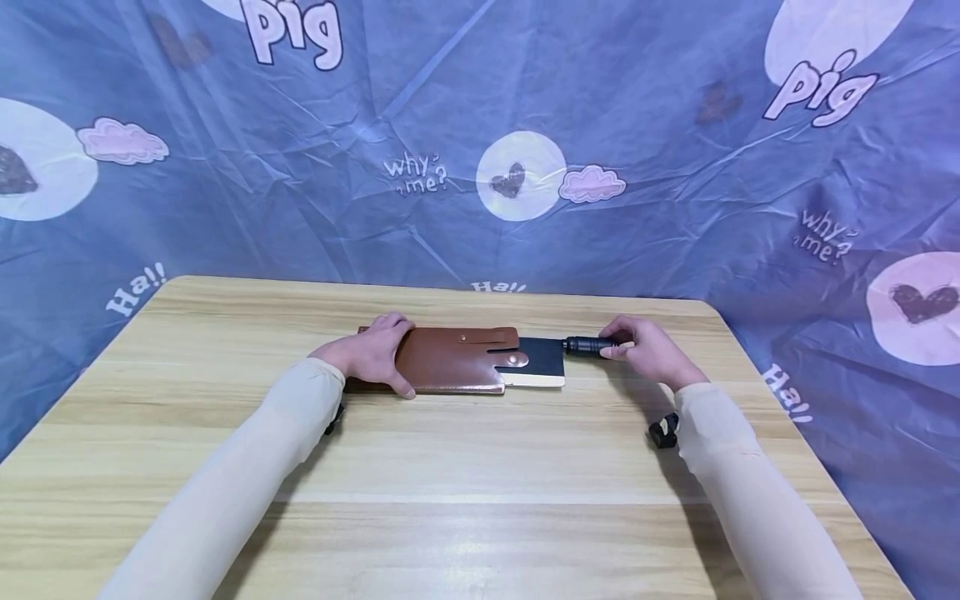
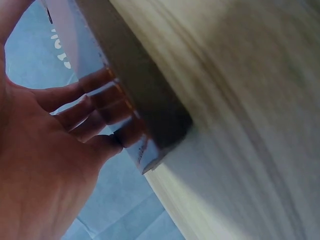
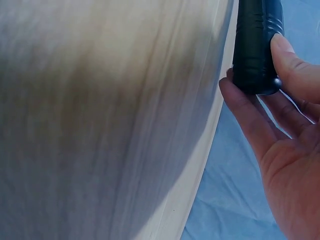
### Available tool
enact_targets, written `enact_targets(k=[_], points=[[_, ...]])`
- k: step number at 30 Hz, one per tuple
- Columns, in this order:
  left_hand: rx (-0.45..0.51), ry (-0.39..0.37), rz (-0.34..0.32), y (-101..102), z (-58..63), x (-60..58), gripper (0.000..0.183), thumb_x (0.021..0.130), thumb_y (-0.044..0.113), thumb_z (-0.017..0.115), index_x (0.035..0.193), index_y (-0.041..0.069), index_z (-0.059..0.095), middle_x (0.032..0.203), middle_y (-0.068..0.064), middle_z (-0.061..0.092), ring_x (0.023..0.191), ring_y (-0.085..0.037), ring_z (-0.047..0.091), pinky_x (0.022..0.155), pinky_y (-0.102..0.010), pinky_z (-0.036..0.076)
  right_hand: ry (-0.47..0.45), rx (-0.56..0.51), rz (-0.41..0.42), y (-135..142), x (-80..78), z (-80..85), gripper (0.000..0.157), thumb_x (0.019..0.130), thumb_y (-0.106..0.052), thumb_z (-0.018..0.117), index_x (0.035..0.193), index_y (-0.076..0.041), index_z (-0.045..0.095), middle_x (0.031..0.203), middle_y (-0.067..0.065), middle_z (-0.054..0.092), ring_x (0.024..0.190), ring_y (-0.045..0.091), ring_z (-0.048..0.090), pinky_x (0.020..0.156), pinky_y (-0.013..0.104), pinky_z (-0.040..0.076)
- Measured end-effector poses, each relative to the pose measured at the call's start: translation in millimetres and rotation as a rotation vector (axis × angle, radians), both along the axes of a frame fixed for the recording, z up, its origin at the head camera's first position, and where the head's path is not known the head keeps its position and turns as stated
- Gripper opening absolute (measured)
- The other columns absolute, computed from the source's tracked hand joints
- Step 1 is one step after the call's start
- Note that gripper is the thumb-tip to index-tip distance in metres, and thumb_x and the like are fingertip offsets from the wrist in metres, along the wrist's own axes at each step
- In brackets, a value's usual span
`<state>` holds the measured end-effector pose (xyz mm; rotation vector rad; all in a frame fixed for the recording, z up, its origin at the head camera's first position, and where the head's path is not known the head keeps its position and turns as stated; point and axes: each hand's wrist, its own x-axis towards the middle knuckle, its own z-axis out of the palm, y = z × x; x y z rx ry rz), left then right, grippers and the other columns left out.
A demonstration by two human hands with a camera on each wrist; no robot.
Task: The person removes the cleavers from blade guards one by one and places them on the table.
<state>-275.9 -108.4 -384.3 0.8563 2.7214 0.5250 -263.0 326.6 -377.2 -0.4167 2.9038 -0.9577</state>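
A cleaver with a dark, bright-edged blade (image 1: 543, 360) lies partly inside a brown leather sheath (image 1: 457, 367) near the table's far side. The sheath covers the blade's left portion, and its snap tab overlaps the blade. My left hand (image 1: 375, 357) spreads across the sheath's left end, thumb at the near edge. In the left wrist view, its fingers (image 2: 70, 112) rest on the glossy leather, which mirrors them. At the right, my right hand (image 1: 641, 346) pinches the end of the black ridged handle (image 1: 587, 346) between thumb and fingers. The handle's butt (image 3: 257, 80) shows in the right wrist view.
The light wood-grain table (image 1: 450, 508) has rounded far corners. Behind it hangs a blue printed cloth (image 1: 420, 225), which also runs along the right side. A small black device (image 1: 663, 432) sits by the right wrist.
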Motion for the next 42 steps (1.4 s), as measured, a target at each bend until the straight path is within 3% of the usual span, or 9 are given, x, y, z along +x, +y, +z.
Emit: enact_targets(k=[11, 42], points=[[-0.004, -0.015, -0.013, -9.5, -4.4, 8.2, 0.110, 0.054, 0.048, 0.080, 0.135, -0.005, 0.028, 0.132, -0.016, 0.028, 0.121, -0.030, 0.026, 0.096, -0.044, 0.028, -0.004, -0.024, 0.019, -9.6, 2.6, -4.8, 0.024, 0.080, -0.012, 0.067, 0.102, -0.003, 0.061, 0.098, 0.012, 0.060, 0.095, 0.028, 0.054, 0.085, 0.046, 0.038], [-0.025, 0.010, -0.029, 0.2, 0.9, 0.9, 0.108, 0.055, 0.049, 0.079, 0.134, -0.003, 0.028, 0.132, -0.015, 0.028, 0.120, -0.030, 0.026, 0.095, -0.045, 0.029, -0.006, 0.000, -0.011, 9.0, 2.2, 2.3, 0.026, 0.081, -0.012, 0.066, 0.103, -0.001, 0.059, 0.098, 0.013, 0.059, 0.094, 0.028, 0.053, 0.085, 0.046, 0.037]])
